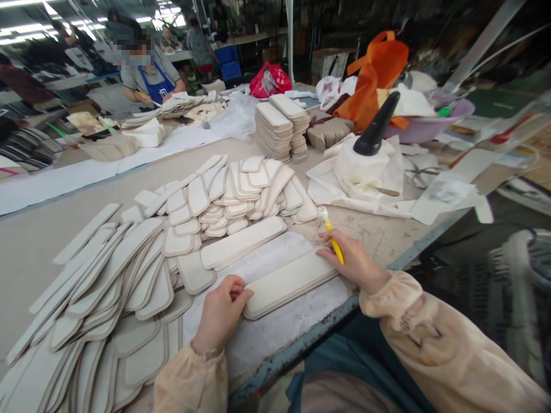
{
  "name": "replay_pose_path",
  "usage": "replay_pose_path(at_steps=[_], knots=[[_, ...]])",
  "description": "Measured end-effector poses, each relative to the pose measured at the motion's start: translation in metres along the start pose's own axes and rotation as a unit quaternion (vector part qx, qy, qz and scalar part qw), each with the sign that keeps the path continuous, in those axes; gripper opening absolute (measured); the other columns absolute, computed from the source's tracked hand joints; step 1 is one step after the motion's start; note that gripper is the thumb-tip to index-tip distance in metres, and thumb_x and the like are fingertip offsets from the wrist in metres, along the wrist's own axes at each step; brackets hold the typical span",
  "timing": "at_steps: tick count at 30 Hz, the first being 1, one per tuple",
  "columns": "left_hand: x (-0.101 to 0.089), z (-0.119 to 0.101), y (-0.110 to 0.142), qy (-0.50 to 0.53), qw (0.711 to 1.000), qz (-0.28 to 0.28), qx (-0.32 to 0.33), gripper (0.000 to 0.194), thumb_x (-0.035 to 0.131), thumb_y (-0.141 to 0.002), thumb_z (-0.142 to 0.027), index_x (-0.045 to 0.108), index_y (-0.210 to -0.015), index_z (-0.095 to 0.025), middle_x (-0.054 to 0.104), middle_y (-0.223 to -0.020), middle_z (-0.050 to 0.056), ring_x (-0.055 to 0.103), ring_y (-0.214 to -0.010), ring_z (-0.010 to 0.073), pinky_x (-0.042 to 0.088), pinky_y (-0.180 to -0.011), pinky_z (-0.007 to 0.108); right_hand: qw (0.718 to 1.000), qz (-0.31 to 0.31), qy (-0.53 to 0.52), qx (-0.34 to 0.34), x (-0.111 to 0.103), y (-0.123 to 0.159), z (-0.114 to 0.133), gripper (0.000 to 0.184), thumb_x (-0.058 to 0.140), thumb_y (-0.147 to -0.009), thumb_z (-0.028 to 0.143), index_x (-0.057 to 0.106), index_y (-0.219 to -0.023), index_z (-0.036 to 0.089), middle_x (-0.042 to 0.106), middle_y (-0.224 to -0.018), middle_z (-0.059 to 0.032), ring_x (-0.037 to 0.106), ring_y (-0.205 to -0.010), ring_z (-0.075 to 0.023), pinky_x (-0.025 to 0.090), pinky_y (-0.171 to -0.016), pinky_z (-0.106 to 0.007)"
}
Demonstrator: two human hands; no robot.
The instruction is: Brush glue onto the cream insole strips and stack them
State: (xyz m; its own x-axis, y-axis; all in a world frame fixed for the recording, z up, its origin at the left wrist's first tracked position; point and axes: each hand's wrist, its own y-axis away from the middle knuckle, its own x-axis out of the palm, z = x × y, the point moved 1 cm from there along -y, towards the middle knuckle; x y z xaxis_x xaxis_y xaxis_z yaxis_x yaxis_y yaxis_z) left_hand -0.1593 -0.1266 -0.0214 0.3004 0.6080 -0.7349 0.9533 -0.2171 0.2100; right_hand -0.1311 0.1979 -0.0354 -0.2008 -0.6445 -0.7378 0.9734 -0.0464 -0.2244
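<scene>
A stack of long pale strips (293,281) with rounded ends lies on white paper near the table's front edge. My left hand (224,307) is closed at the stack's left end, its fingers curled and its thumb against the strip. Near the right end, my right hand (350,255) holds a yellow-handled brush (334,242) with white paste on its upturned tip; its fingers also touch the strip's end. Just behind lies another small stack of strips (243,241). Many loose pale pieces (146,269) with rounded corners spread in overlapping piles to the left.
At the back right, a white container (361,166) with a black cone (376,126) stands on plastic sheeting. Behind are neat stacks (273,132), an orange bag (372,80), a purple basin (426,123) and a red bag (270,80). A co-worker (150,74) works across the table.
</scene>
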Motion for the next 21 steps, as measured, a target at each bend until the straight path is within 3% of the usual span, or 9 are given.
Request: replay_pose_path(at_steps=[10,14,18,21], knots=[[0.001,0.001,-0.001,-0.006,1.0,-0.001,0.011,0.019,0.058,-0.077,-0.04,0.056,-0.087,-0.023,0.068,-0.072,-0.002,0.065,-0.067,0.0182,0.048,-0.065,0.031,1.0,-0.014,-0.009,-0.01,0.006,0.001,-0.001,0.021,0.057,-0.086,0.03,0.047,-0.103,0.024,0.065,-0.094,-0.0044,0.064,-0.079,-0.0205,0.052,-0.071,-0.034],[0.0,0.0,0.0,-0.018,1.0,-0.006,0.017,0.018,0.058,-0.078,-0.039,0.055,-0.087,-0.023,0.067,-0.07,-0.003,0.065,-0.066,0.0178,0.048,-0.065,0.03,0.998,-0.036,0.038,-0.034,0.003,0.002,0.003,0.022,0.056,-0.086,0.027,0.047,-0.106,0.023,0.063,-0.094,-0.0072,0.064,-0.087,-0.0243,0.053,-0.077,-0.04],[0.001,0.003,0.0,-0.047,0.999,-0.005,0.02,0.019,0.057,-0.079,-0.041,0.054,-0.087,-0.024,0.067,-0.071,-0.003,0.065,-0.067,0.0185,0.048,-0.065,0.03,0.99,-0.069,0.069,-0.105,0.008,0.014,0.03,0.012,0.053,-0.088,0.024,0.047,-0.098,0.022,0.058,-0.12,-0.0143,0.053,-0.116,-0.0267,0.047,-0.095,-0.046],[0.001,0.007,-0.001,-0.058,0.998,-0.001,0.016,0.02,0.056,-0.079,-0.043,0.054,-0.088,-0.025,0.067,-0.071,-0.003,0.066,-0.069,0.0195,0.048,-0.066,0.031,0.985,-0.015,0.045,-0.166,0.032,0.032,0.059,0.016,0.053,-0.089,0.034,0.049,-0.097,0.021,0.052,-0.131,-0.0166,0.043,-0.129,-0.025,0.039,-0.106,-0.046]])
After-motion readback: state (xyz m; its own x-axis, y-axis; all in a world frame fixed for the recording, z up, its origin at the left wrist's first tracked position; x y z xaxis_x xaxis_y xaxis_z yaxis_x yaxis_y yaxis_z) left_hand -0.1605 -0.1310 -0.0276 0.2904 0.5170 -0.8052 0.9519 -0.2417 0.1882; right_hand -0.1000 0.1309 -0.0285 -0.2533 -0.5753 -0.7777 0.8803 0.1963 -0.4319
